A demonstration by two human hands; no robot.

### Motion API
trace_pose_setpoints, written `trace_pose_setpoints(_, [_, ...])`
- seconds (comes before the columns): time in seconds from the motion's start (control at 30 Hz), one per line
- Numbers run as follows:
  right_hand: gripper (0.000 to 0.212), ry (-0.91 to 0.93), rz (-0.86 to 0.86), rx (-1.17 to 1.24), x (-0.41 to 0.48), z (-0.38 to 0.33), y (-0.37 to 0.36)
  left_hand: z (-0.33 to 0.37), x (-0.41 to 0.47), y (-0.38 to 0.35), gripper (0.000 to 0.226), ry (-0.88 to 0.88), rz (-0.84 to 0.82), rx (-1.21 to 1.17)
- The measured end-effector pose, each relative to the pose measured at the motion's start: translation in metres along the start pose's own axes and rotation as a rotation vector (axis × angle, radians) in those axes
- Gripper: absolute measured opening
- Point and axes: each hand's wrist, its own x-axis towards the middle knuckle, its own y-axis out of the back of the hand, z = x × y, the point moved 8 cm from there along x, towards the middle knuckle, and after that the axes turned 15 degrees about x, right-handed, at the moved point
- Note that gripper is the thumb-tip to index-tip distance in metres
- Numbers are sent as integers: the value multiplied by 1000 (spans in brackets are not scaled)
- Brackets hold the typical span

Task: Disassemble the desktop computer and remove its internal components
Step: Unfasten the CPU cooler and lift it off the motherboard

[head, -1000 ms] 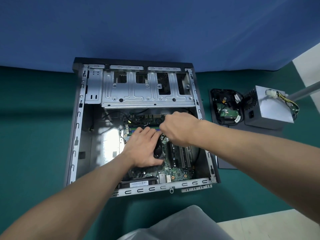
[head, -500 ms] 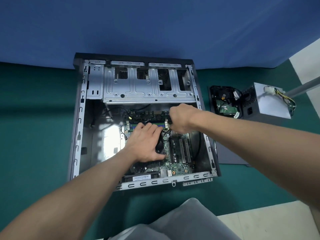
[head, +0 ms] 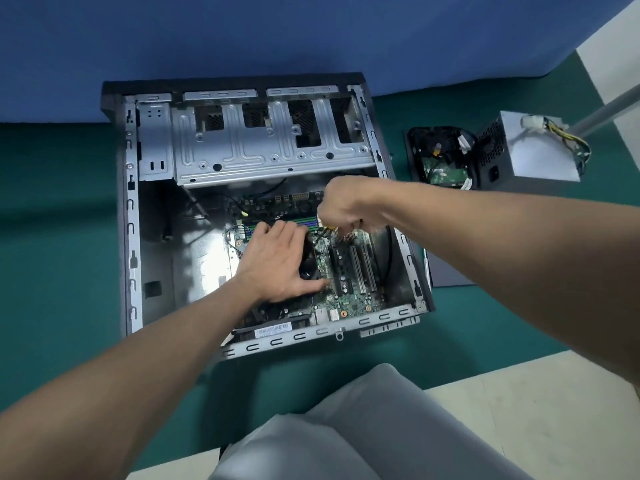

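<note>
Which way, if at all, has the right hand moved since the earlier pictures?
Yes. The right hand has shifted farther along the motherboard, closer to the drive cage.

I'm looking down at a green mat [head: 59, 237] spreading across the ground, with a blue cloth [head: 311, 32] hanging behind it as a backdrop. Some cream floor [head: 502, 410] is showing lower right, and a grey metal pole [head: 609, 112] is slanting in top right.
</note>
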Motion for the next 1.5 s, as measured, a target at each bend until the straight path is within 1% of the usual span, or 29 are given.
trace_pose_setpoints(0.1, [16,272,119,-445,-17,-20,0,-2,0,0,99,17,37,-67])
trace_pose_setpoints(0.17, [9,509,135,-743,-28,-31,-8,-3,0,3,93,32,70,-112])
trace_pose_setpoints(0.2, [11,596,126,-835,-32,-33,-11,-4,-1,5,91,37,85,-119])
trace_pose_setpoints(0.23, [10,617,117,-837,-31,-33,-12,-4,-1,6,90,41,92,-118])
trace_pose_setpoints(0.27, [10,627,123,-742,-31,-35,-9,-4,-1,6,90,43,88,-115])
trace_pose_setpoints(0.33, [32,502,121,-406,-21,-32,0,-5,-2,6,91,45,79,-105])
trace_pose_setpoints(0.37, [36,388,122,-196,-13,-26,5,-5,-3,6,92,46,75,-104])
trace_pose_setpoints(0.43, [31,116,87,189,0,-7,6,-5,-3,4,97,49,59,-122])
trace_pose_setpoints(0.47, [27,-13,37,295,2,2,3,-6,-3,3,99,52,56,-132])
trace_pose_setpoints(0.5, [23,-80,-21,299,1,4,0,-6,-3,3,99,54,55,-137])
trace_pose_setpoints(0.53, [21,-78,-46,211,1,2,0,-6,-3,3,100,55,54,-140])
trace_pose_setpoints(0.57, [21,-32,-43,60,-1,-3,1,-6,-3,3,100,56,51,-143])
trace_pose_setpoints(0.67, [28,217,75,-427,-14,-26,2,-7,-3,5,99,63,61,-149])
trace_pose_setpoints(0.73, [23,362,142,-628,-23,-35,-2,-7,-3,6,97,63,70,-151])
trace_pose_setpoints(0.77, [21,408,162,-683,-25,-37,-4,-7,-3,6,95,63,80,-156])
trace_pose_setpoints(0.83, [23,446,182,-635,-26,-41,-4,-6,-3,7,93,64,91,-164])
trace_pose_setpoints(0.87, [26,411,188,-512,-22,-38,0,-6,-3,6,94,64,90,-163])
trace_pose_setpoints(0.93, [27,203,155,-155,-9,-20,9,-7,-3,5,96,64,87,-159])
trace_pose_setpoints(1.0, [23,-108,25,262,1,9,3,-7,-4,4,97,66,85,-159])
trace_pose_setpoints(1.03, [22,-214,-62,358,2,17,-5,-7,-4,4,97,67,87,-158])
trace_pose_setpoints(1.1, [21,-237,-147,288,4,19,-11,-6,-3,5,98,67,87,-160])
trace_pose_setpoints(1.13, [20,-178,-122,173,5,14,-9,-5,-3,4,98,68,83,-162])
trace_pose_setpoints(1.2, [20,42,16,-156,1,-3,1,-6,-3,3,98,69,80,-160])
trace_pose_setpoints(1.27, [29,255,132,-506,-13,-23,2,-7,-3,4,98,69,79,-155])
trace_pose_setpoints(1.37, [35,557,163,-924,-27,-42,-9,-6,-3,6,96,68,79,-151])
trace_pose_setpoints(1.4, [36,617,150,-980,-28,-46,-12,-6,-3,6,96,68,75,-148])
trace_pose_setpoints(1.43, [37,621,143,-925,-26,-48,-11,-6,-3,5,96,68,69,-145])
trace_pose_setpoints(1.47, [39,603,133,-790,-23,-48,-9,-6,-3,5,96,66,66,-140])
trace_pose_setpoints(1.5, [40,540,127,-589,-18,-46,-4,-6,-3,5,95,62,64,-134])
